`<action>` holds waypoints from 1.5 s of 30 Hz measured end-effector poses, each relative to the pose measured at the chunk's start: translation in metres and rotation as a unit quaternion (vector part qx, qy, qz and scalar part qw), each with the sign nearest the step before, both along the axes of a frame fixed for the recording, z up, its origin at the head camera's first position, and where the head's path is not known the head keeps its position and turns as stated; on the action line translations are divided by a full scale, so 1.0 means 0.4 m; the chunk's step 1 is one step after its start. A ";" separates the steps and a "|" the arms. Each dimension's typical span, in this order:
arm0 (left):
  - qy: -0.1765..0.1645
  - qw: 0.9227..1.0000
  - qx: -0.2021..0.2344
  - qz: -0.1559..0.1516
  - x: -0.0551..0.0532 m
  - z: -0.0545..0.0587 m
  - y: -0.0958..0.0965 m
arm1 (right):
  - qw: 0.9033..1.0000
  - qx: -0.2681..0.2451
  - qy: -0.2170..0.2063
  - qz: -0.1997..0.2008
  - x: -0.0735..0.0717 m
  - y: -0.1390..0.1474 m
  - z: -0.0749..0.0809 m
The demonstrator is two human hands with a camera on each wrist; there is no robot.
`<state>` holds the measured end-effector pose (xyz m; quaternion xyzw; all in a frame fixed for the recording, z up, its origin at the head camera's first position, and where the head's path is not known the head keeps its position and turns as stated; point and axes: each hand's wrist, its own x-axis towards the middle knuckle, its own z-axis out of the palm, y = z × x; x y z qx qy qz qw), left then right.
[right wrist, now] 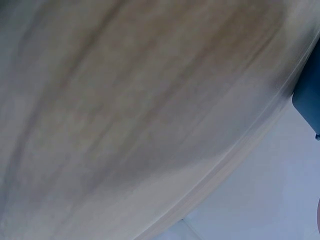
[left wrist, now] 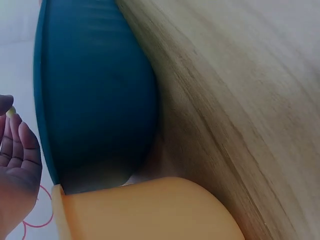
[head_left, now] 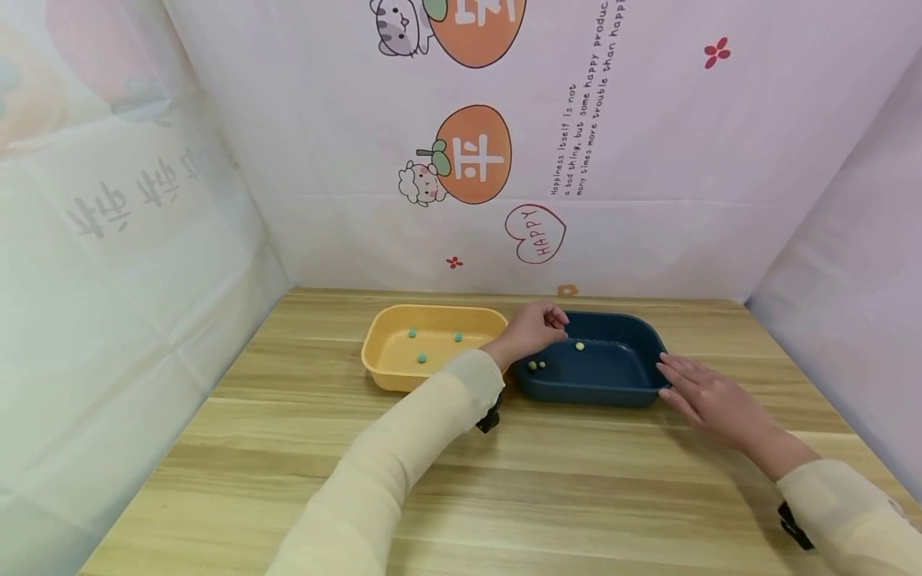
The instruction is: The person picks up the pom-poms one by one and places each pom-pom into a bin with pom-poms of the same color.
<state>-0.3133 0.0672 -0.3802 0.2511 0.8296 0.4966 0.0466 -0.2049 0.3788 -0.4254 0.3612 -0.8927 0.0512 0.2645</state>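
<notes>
My left hand (head_left: 535, 330) is over the left side of the dark blue tray (head_left: 591, 394), pinching a small yellow-green ball (left wrist: 12, 111) between thumb and fingertip. Inside that tray lie a pale green ball (head_left: 579, 346) near the middle and two olive-green balls (head_left: 532, 366) of different size at the left end. With its fingers straight, my right hand (head_left: 713, 400) touches the tray's right end. The yellow tray (head_left: 385, 382) stands close on the left, partly hidden by my left forearm, with three teal balls (head_left: 421, 358) spread over its floor.
Both trays stand toward the back of a wood-grain table (head_left: 547, 488). Behind it hangs a white printed cloth (head_left: 648, 240), and cloth walls rise on the left and right. Each wrist wears a black device (head_left: 490, 416) below the sleeve.
</notes>
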 end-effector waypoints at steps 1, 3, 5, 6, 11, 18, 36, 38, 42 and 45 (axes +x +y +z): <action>0.003 1.000 -0.003 0.001 -0.002 -0.002 0.003 | 1.000 -0.001 0.001 0.001 -0.001 0.001 0.000; 0.008 1.000 -0.010 0.006 -0.006 -0.005 0.009 | 1.000 -0.002 0.002 0.002 -0.001 0.003 -0.001; 0.011 1.000 -0.017 0.009 -0.006 -0.005 0.014 | 1.000 -0.001 0.001 0.001 -0.001 0.004 -0.001; 0.011 1.000 -0.021 0.011 -0.005 -0.005 0.016 | 1.000 -0.001 0.000 0.000 -0.001 0.004 -0.001; 0.008 0.999 -0.040 0.016 -0.001 -0.005 0.023 | 1.000 0.000 -0.001 0.000 0.000 0.005 -0.002; 0.011 0.999 -0.044 0.016 -0.003 -0.004 0.024 | 1.000 0.000 0.001 0.002 0.000 0.005 -0.001; 0.010 0.999 -0.036 0.014 -0.008 -0.006 0.020 | 1.000 0.000 0.000 0.001 -0.001 0.003 0.000; 0.011 0.999 -0.038 0.015 -0.009 -0.006 0.019 | 1.000 0.000 -0.001 0.001 0.000 0.002 0.001; 0.009 0.999 -0.035 0.014 -0.007 0.000 0.015 | 1.000 0.001 -0.003 0.000 0.002 0.000 0.003; 0.004 1.000 -0.025 0.006 -0.002 0.009 0.010 | 1.000 0.000 -0.001 0.000 0.003 -0.001 0.004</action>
